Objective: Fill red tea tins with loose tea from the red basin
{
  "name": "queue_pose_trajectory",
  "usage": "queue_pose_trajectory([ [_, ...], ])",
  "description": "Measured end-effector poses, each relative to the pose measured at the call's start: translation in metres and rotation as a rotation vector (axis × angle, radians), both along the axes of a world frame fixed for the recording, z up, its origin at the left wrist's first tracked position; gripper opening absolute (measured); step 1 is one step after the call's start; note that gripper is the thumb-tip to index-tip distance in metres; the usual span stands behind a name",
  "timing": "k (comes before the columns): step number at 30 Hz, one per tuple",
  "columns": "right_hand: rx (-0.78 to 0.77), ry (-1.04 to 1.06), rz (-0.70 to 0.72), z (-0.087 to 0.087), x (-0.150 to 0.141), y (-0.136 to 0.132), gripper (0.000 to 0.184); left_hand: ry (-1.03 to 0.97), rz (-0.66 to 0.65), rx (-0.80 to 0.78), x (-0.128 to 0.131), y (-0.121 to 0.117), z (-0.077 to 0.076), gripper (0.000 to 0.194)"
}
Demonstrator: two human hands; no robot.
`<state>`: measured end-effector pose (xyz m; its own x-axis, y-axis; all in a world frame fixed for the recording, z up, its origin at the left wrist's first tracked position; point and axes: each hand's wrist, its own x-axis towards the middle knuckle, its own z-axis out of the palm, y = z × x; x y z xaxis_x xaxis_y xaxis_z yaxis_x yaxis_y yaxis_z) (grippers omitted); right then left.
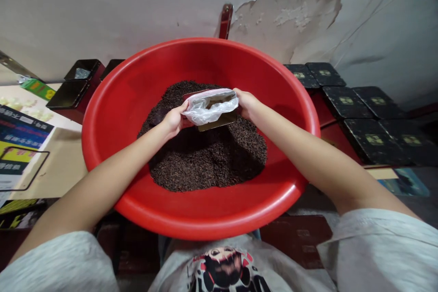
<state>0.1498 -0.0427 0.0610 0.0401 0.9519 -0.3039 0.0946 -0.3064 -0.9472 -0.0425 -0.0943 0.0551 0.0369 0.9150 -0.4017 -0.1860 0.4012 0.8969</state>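
Observation:
A lined box (221, 123) is held between my two hands, above a large red basin (205, 219). A clear plastic bag (211, 112) lines the box, and its crumpled mouth is folded out over the edge facing me. My left hand (174, 120) grips the left end, with the thumb on the plastic. On the right end, my right hand (247, 104) is closed around the corner; some of its fingers are hidden behind. Below lies a broad heap of loose, dark brown dried tea leaves (205, 166) in the basin. How much the bag holds cannot be made out.
Several black-lidded tins (345, 101) stand in rows at the right. Open dark tins (68, 93) are at the left, beside a green packet (37, 88) and printed sheets (20, 137). A peeling wall (290, 18) rises behind the basin, with a dark red strip (226, 21) against it.

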Motion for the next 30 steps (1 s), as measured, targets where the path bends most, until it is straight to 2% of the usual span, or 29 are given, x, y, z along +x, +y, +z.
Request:
queue_pose_trajectory([
  [4,-0.175,0.104,0.073,-0.003,0.003,0.000,0.015,-0.024,-0.056,-0.078,-0.009,0.002,-0.003,0.025],
  [7,-0.217,0.000,0.068,-0.008,0.003,-0.003,0.017,-0.046,-0.112,-0.086,-0.015,0.001,-0.009,0.010],
  [10,-0.211,-0.015,0.009,-0.013,0.001,-0.007,0.020,0.022,-0.113,-0.016,-0.014,0.000,-0.015,0.007],
  [14,-0.195,0.052,0.017,-0.010,-0.006,-0.012,0.023,0.136,0.062,0.081,-0.009,-0.001,-0.018,0.016],
  [17,-0.188,0.145,0.045,-0.007,-0.014,-0.017,0.024,0.351,0.203,0.268,-0.008,-0.001,-0.016,0.012],
  [19,-0.171,0.241,0.060,-0.007,-0.017,-0.019,0.025,0.457,0.229,0.357,-0.010,-0.001,-0.012,0.013],
  [21,-0.123,0.338,0.113,-0.006,-0.018,-0.019,0.027,0.472,0.240,0.356,-0.013,0.000,-0.003,0.014],
  [24,-0.020,0.437,0.227,0.005,-0.013,-0.016,0.028,0.371,0.257,0.335,-0.016,0.002,0.018,0.018],
  [27,0.020,0.456,0.272,0.026,-0.005,-0.015,0.025,0.214,0.256,0.362,-0.016,0.000,0.039,0.021],
  [30,0.002,0.448,0.244,0.045,0.001,-0.018,0.022,0.086,0.211,0.234,-0.013,-0.006,0.046,0.022],
])
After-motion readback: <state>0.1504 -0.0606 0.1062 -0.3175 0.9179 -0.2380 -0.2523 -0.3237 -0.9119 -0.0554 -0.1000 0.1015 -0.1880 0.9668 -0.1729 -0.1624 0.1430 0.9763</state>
